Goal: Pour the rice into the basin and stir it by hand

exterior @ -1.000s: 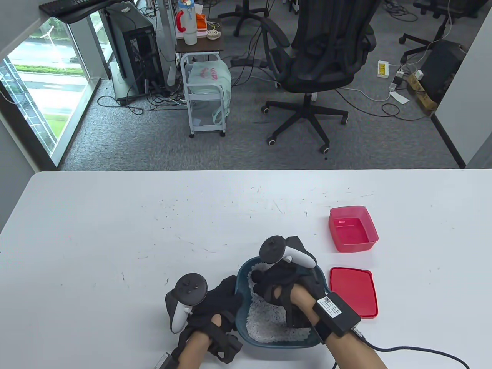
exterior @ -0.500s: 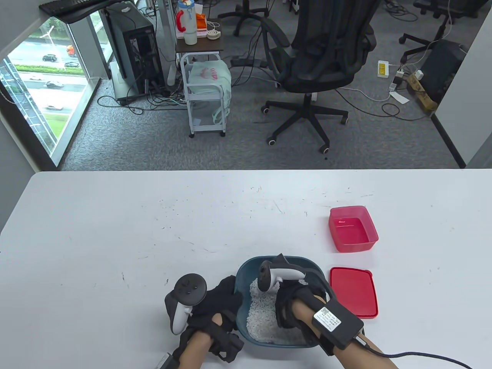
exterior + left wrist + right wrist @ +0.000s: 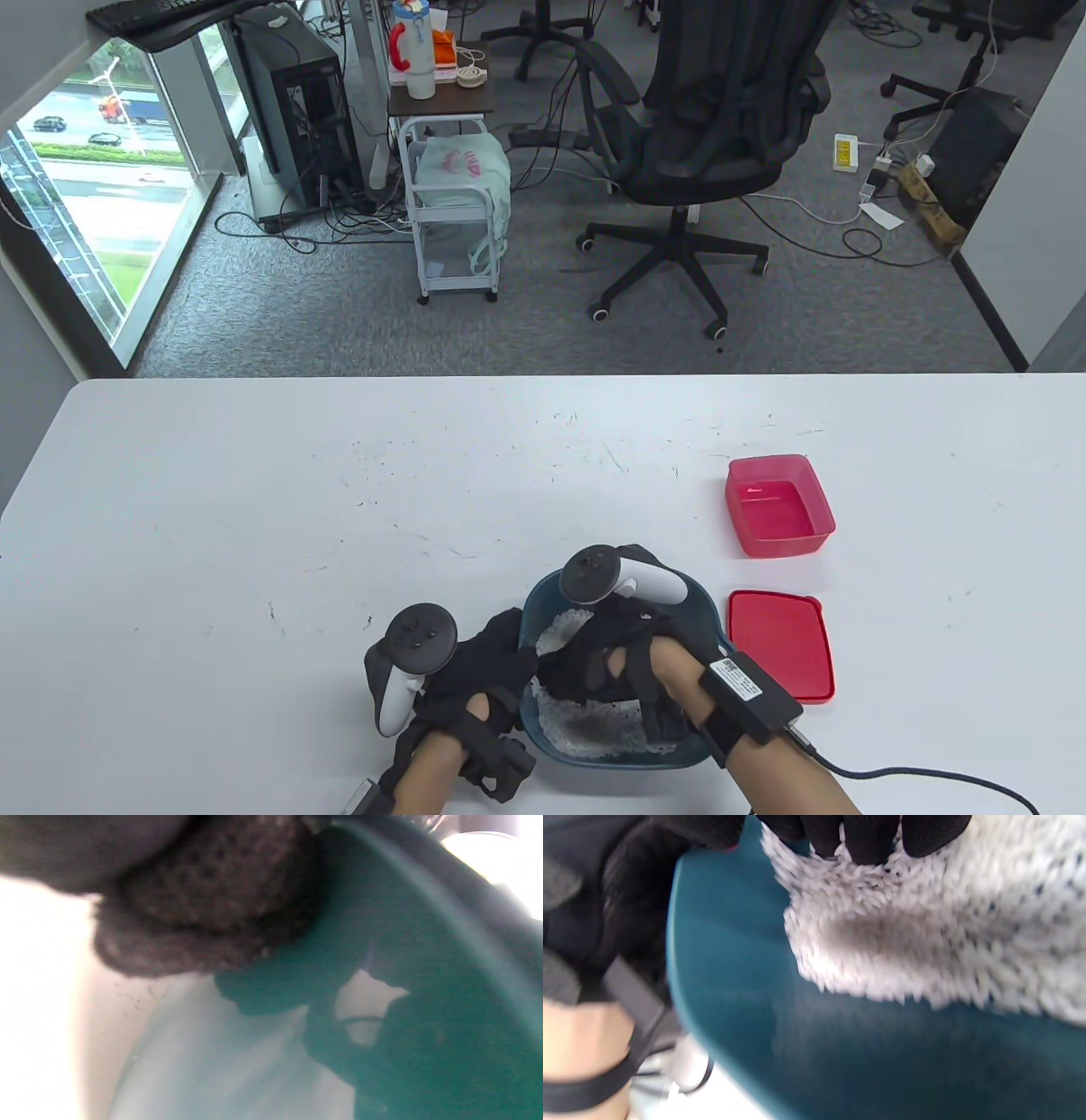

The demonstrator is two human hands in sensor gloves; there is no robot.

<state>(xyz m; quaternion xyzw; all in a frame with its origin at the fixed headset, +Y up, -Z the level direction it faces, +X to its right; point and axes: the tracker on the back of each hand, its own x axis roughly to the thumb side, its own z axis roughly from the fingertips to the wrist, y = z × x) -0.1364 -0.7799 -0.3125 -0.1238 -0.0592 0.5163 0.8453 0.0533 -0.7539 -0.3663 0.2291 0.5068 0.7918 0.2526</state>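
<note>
A teal basin (image 3: 611,755) stands near the table's front edge with white rice (image 3: 594,732) in it. My right hand (image 3: 594,666) is down inside the basin, over the rice. In the right wrist view its fingertips (image 3: 857,840) dip into the rice (image 3: 925,942), which is piled against the basin (image 3: 734,984) wall. My left hand (image 3: 484,658) grips the basin's left rim. The left wrist view shows a gloved finger (image 3: 203,899) pressed against the outside of the basin (image 3: 424,984).
An empty red box (image 3: 779,505) stands to the right, beyond the basin. Its red lid (image 3: 780,645) lies flat beside the basin's right side. A cable (image 3: 916,772) trails from my right wrist across the table's front right.
My right hand swept from the basin's far side to its near right and now sits at the middle left, shifting the rice. My left hand has stayed on the rim.
</note>
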